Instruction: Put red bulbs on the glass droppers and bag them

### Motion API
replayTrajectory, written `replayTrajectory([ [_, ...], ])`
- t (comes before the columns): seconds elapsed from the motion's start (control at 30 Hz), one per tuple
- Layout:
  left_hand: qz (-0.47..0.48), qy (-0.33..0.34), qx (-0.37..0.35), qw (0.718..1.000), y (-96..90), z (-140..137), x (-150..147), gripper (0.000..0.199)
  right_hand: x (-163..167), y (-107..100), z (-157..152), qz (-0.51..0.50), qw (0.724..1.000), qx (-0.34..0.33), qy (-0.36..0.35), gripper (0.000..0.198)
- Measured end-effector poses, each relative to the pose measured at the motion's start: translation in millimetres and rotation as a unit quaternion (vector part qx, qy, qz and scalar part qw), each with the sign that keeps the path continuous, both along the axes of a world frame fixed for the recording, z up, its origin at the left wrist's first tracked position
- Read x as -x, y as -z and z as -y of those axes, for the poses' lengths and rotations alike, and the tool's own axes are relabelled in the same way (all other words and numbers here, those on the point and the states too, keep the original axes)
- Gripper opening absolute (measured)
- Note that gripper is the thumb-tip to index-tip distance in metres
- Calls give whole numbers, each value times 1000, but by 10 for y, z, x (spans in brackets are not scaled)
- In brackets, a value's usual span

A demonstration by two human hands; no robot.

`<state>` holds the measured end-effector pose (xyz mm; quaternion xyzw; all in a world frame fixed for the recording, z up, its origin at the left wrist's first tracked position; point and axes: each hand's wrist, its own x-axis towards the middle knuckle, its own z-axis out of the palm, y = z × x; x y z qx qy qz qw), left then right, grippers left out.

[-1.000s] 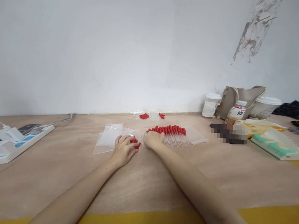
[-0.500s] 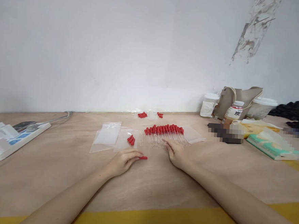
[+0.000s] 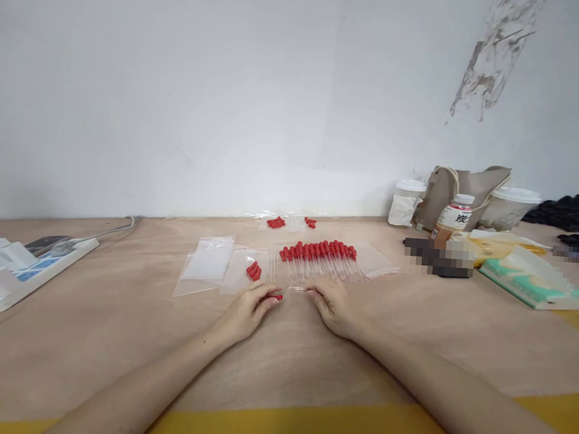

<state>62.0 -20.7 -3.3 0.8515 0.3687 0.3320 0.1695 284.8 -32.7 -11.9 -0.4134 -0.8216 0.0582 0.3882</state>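
At the middle of the brown table (image 3: 259,373), the left hand (image 3: 246,308) pinches 1 red bulb (image 3: 278,297) between thumb and fingers. Facing it, the right hand (image 3: 335,309) grips 1 thin clear tube (image 3: 295,288) by the fingertips, the tube's free end turned toward the bulb; the 2 pieces are near each other but apart. Just beyond the hands lies a row of red-topped tubes (image 3: 317,251), with loose clear tubes (image 3: 272,269) and spare red bulbs (image 3: 253,271) to its left.
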Motion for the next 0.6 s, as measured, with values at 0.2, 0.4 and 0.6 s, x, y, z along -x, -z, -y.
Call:
replayTrajectory([
  [0.2, 21, 14, -23, 999, -13, 8, -23, 17, 24, -23, 50, 43, 999, 5, -7, 21],
  [0.4, 24, 22, 27, 999, -32, 84, -61, 16, 24, -10, 40, 54, 998, -21, -17, 20],
  [0.6, -18, 36, 63, 997, -73, 148, -68, 20, -41, -2, -44, 113, 992, -49, -32, 21],
])
